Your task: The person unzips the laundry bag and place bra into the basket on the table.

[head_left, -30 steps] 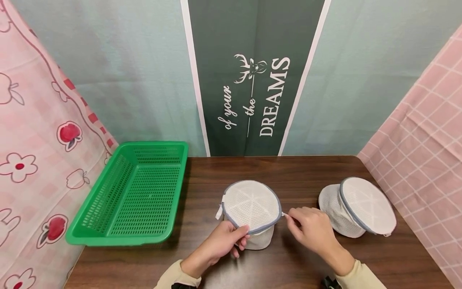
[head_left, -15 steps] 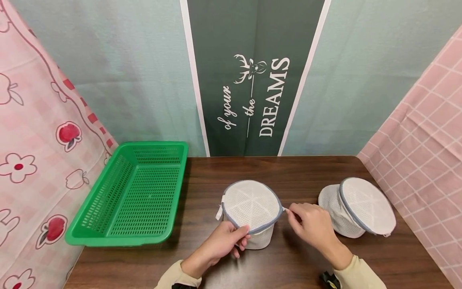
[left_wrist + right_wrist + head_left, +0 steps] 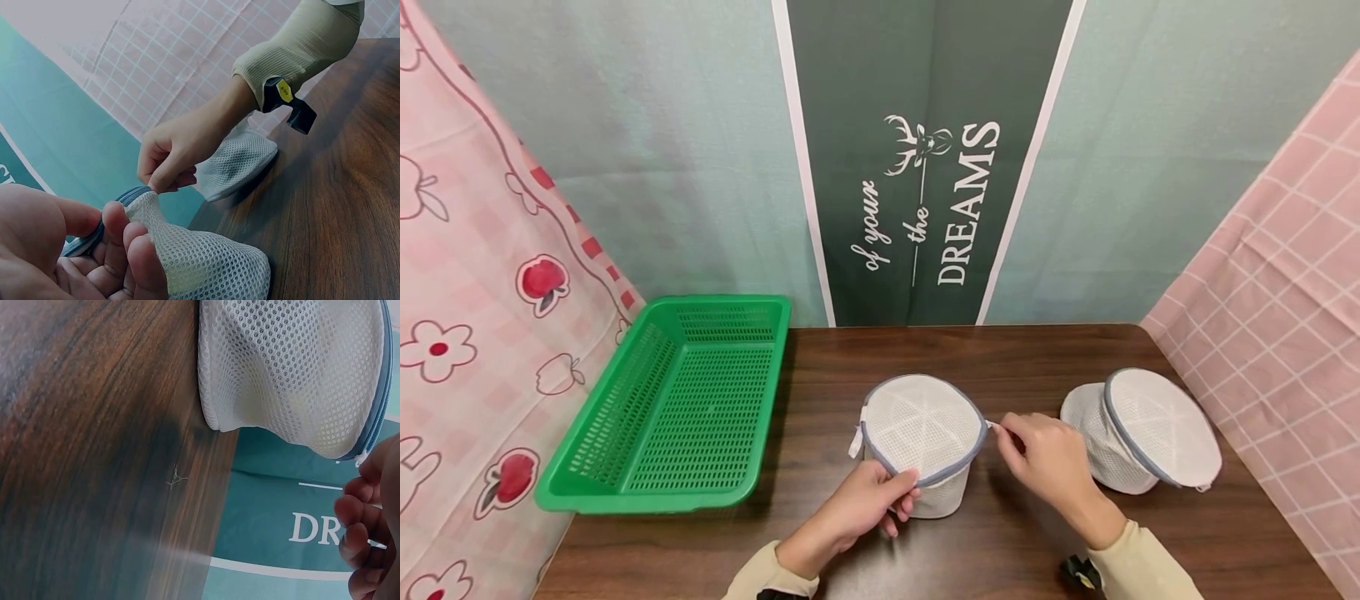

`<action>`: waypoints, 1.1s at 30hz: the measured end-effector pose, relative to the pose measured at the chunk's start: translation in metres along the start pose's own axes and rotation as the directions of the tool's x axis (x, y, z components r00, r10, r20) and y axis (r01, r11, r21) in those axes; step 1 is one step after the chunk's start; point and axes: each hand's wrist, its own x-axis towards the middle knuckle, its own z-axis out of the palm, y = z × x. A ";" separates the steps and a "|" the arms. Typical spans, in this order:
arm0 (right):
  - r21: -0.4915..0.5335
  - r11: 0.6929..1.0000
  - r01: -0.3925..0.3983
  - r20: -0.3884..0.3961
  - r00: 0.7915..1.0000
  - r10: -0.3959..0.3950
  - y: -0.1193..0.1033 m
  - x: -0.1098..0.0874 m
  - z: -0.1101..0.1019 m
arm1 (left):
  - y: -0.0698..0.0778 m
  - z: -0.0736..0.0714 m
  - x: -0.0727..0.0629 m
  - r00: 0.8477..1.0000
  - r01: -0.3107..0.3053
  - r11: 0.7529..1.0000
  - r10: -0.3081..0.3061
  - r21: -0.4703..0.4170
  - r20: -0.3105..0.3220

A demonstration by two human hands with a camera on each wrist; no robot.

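Note:
A round white mesh laundry bag (image 3: pixel 922 421) with a blue-grey zipped rim stands upright on the table in the head view. At its front edge my left hand (image 3: pixel 867 500) pinches the rim between thumb and fingers. My right hand (image 3: pixel 1047 457) pinches the small zip pull at the bag's right side. The left wrist view shows the left hand (image 3: pixel 94 250) on the zipped edge and the right hand (image 3: pixel 181 150) beyond it. From the right wrist, the fingers (image 3: pixel 359 515) sit right at the end of the blue zip (image 3: pixel 375 419). A white loop hangs at the bag's left.
A second mesh laundry bag (image 3: pixel 1165 425) leans tilted at the right of the brown table (image 3: pixel 880 350). The green slotted basket (image 3: pixel 700 500) stands at the left. Curtains hang behind and at both sides, close to the table's edges.
My right hand has shifted slightly toward the back along the rim, with the zip pull in its fingers. The left hand and both bags have stayed in place.

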 end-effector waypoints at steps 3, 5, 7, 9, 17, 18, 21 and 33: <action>-0.011 1.000 -0.021 0.017 1.000 0.021 -0.001 0.001 0.001 | -0.001 0.000 0.000 1.000 0.003 1.000 -0.003 -0.001 0.000; -0.019 0.999 -0.035 0.021 0.999 0.036 -0.001 0.002 0.001 | -0.001 0.001 0.000 1.000 0.005 1.000 -0.005 -0.003 0.000; -0.027 0.998 -0.049 0.024 0.998 0.050 -0.002 0.003 0.002 | -0.001 0.001 0.000 1.000 0.006 1.000 -0.006 -0.003 0.001; -0.032 0.997 -0.063 0.029 0.998 0.064 -0.002 0.003 0.002 | -0.001 0.001 0.000 1.000 0.006 1.000 -0.006 -0.003 0.002; -0.037 0.995 -0.092 0.044 0.995 0.094 -0.002 0.005 0.003 | 0.002 0.001 -0.001 1.000 -0.003 1.000 0.003 0.006 0.005; -0.038 0.995 -0.092 0.044 0.995 0.094 -0.002 0.005 0.003 | 0.002 0.001 0.000 1.000 -0.004 1.000 0.004 0.008 0.005; -0.040 0.995 -0.092 0.045 0.995 0.094 -0.002 0.005 0.002 | 0.002 0.000 0.000 1.000 -0.002 1.000 0.002 0.005 0.001; -0.044 0.997 -0.070 0.019 0.997 0.071 -0.004 0.004 -0.004 | 0.002 -0.004 0.002 1.000 0.002 1.000 -0.002 -0.001 -0.019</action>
